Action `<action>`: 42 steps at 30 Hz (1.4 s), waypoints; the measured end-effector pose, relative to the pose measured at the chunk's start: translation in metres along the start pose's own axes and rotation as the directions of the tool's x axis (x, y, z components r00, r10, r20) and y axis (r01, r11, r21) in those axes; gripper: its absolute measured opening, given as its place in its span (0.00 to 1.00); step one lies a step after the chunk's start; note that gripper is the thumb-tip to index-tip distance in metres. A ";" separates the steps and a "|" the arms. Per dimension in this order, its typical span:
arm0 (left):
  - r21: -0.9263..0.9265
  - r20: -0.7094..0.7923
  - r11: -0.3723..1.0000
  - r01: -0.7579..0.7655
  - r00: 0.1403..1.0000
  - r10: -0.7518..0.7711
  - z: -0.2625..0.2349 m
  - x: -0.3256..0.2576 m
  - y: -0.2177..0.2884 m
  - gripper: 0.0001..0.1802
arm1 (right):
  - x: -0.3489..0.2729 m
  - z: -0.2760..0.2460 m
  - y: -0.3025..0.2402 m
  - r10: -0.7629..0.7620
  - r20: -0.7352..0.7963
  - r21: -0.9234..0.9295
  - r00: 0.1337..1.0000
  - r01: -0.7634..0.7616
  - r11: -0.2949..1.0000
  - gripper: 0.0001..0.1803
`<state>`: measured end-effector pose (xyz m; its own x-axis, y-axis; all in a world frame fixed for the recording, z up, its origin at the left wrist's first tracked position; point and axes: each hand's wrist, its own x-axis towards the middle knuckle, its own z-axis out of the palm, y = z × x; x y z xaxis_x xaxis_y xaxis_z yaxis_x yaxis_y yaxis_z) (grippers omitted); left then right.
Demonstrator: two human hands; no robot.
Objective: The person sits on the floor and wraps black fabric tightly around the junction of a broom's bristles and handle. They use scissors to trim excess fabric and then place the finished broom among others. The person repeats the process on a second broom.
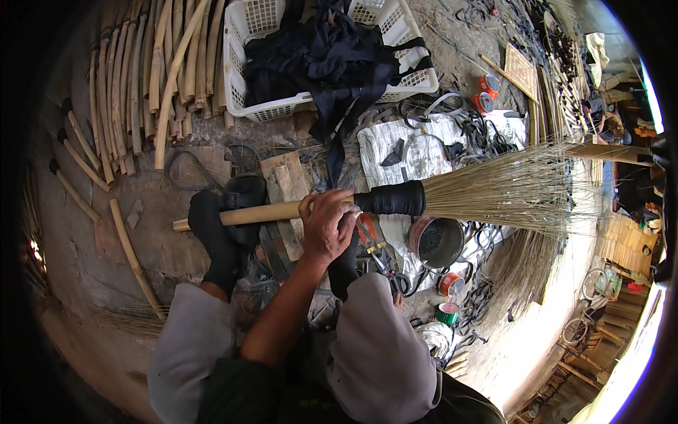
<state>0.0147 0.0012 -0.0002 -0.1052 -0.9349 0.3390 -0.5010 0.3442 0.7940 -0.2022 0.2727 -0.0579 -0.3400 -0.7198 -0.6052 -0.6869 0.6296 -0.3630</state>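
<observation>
My left hand [328, 225] is closed round the pale wooden handle of a broom [272, 213], right beside its black wrapped collar [390, 198]. The broom lies crosswise, with its fan of thin, straw-coloured bristles [501, 185] spreading to the right. My black-socked left foot [210, 237] crosses the handle near its left end. Most of my right hand [398, 300] is hidden behind my right knee; only a bit of skin shows near the scissors [381, 263], so its grip cannot be made out.
A white plastic basket [272, 109] heaped with black strips [318, 63] stands at the far side. Many wooden handles [131, 85] lie at far left. Right of my legs are a dark round tin [436, 242], small red tins [487, 85], a green tin [446, 314] and loose bristles [526, 272].
</observation>
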 end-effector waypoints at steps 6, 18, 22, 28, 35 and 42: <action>0.002 -0.007 1.000 0.002 1.000 -0.002 0.001 -0.002 -0.001 0.10 | 0.000 -0.001 0.011 0.038 0.093 0.017 0.995 -0.040 0.999 0.21; 0.003 -0.011 1.000 -0.001 1.000 0.001 0.000 -0.001 -0.001 0.10 | 0.006 -0.008 0.002 -0.060 -0.166 -0.036 0.984 0.055 0.998 0.23; 0.017 -0.017 1.000 -0.006 1.000 0.007 0.001 -0.001 -0.001 0.11 | 0.032 -0.012 -0.032 -0.245 -0.330 -0.128 0.912 0.214 0.968 0.24; -0.021 -0.006 1.000 0.012 1.000 -0.013 -0.003 0.002 0.001 0.10 | 0.059 -0.019 -0.053 -0.116 -0.395 -0.023 0.911 0.116 0.993 0.13; 0.035 0.000 0.999 0.000 1.000 0.000 0.000 0.000 0.000 0.11 | 0.075 -0.024 -0.044 -0.177 -0.359 -0.215 0.916 0.103 0.971 0.15; 0.019 0.015 1.000 0.014 1.000 -0.014 -0.002 0.000 0.000 0.11 | 0.079 -0.010 -0.058 -0.109 -0.265 -0.047 0.958 0.100 0.994 0.18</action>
<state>0.0167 0.0013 0.0010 -0.1107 -0.9408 0.3205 -0.5187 0.3297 0.7888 -0.1952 0.1760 -0.0779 -0.4207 -0.8359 -0.3527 -0.7471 0.5397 -0.3879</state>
